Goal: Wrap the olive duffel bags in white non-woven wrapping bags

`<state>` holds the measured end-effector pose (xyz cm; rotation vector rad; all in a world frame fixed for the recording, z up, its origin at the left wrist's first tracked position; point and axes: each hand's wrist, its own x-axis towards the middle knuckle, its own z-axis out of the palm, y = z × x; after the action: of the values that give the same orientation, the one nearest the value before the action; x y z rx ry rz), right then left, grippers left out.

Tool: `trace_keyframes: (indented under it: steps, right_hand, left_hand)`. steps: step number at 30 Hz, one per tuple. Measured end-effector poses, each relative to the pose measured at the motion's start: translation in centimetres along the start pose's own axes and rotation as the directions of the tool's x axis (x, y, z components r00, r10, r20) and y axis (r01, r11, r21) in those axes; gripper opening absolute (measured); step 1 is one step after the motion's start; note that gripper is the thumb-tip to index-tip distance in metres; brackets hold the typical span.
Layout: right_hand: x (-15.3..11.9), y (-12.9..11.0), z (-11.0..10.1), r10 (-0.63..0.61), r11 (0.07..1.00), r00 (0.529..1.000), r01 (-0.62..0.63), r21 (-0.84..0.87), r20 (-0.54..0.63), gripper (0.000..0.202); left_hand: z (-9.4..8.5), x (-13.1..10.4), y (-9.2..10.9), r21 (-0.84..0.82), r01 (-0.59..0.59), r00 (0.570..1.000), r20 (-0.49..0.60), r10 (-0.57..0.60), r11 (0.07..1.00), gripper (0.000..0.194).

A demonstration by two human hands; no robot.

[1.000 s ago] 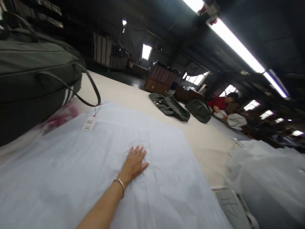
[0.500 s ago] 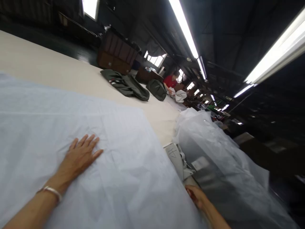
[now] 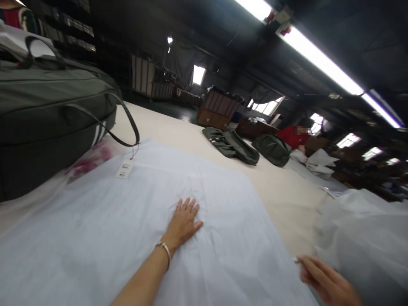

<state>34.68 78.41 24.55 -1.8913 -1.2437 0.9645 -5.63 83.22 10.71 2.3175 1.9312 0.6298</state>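
Observation:
My left hand (image 3: 183, 225) lies flat on a large white plastic sheet (image 3: 223, 259), fingers spread, a silver bracelet on its wrist. At the sheet's right edge my right hand (image 3: 325, 278) is closed, pinching a small pale thing whose tip shows at the fingertips; I cannot make out what it is. To the left stands a dark green bag (image 3: 47, 114) with white stripes. A paper tag (image 3: 125, 167) hangs from its looped strap and rests on the sheet.
Two flatter green bags (image 3: 232, 144) (image 3: 272, 149) lie farther along the cream table (image 3: 280, 193). Behind them a person in red (image 3: 290, 135) handles pale material. Translucent plastic (image 3: 366, 229) is heaped at the right. Brown boxes (image 3: 218, 106) stand beyond the table.
The view has turned left, bringing the big green bag and its tag into sight. My right hand has come up to the sheet's edge. My left hand stays flat on the sheet.

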Motion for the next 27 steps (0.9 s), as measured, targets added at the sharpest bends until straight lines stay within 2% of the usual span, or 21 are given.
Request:
trace_keyframes:
  steps: [1,2,4,7,10,13,17,21,27]
  right_hand:
    - [0.6,-2.9,4.2,-0.122,0.991,0.989,0.126,-0.044,0.083,0.032]
    - [1.1,-5.8,8.3,-0.235,0.964,0.956,0.252,-0.080,0.178,0.034]
    - [2.2,-10.8,16.2,-0.355,0.902,0.861,0.418,-0.108,0.364,0.034]
    - [4.6,-15.4,25.6,-0.343,0.875,0.762,0.471,-0.108,0.549,0.024]
    - [7.7,-16.5,31.4,-0.285,0.855,0.719,0.489,-0.170,0.635,0.015]
    - [10.7,-16.4,34.2,-0.219,0.820,0.710,0.506,-0.268,0.670,0.014]
    - [13.5,-16.4,35.7,-0.140,0.749,0.720,0.526,-0.403,0.680,0.019]
    - [15.0,-16.8,36.9,-0.046,0.681,0.729,0.523,-0.513,0.683,0.022]
    - [16.1,-18.3,38.3,0.129,0.563,0.718,0.515,-0.646,0.684,0.026]
  left_hand:
    - [0.1,-0.1,0.0,-0.005,0.002,1.000,-0.004,-0.002,1.000,0.055]
    - [0.2,-0.2,0.0,-0.018,0.001,1.000,-0.008,-0.001,1.000,0.056]
    - [0.4,-0.4,0.0,-0.060,-0.004,1.000,-0.012,0.003,0.998,0.058]
    - [0.6,-0.4,-0.1,-0.115,0.001,1.000,-0.005,-0.001,0.993,0.061]
    - [0.5,-0.3,-0.2,-0.159,0.015,1.000,0.017,-0.013,0.987,0.063]
    - [0.3,-0.3,-0.2,-0.209,0.022,0.999,0.035,-0.015,0.978,0.063]
    - [0.3,-0.4,-0.2,-0.259,0.032,0.998,0.060,-0.017,0.965,0.066]
    - [0.4,-0.4,-0.1,-0.272,0.035,0.998,0.063,-0.018,0.962,0.066]
    - [0.6,-0.2,-0.1,-0.288,0.038,0.997,0.074,-0.018,0.957,0.068]
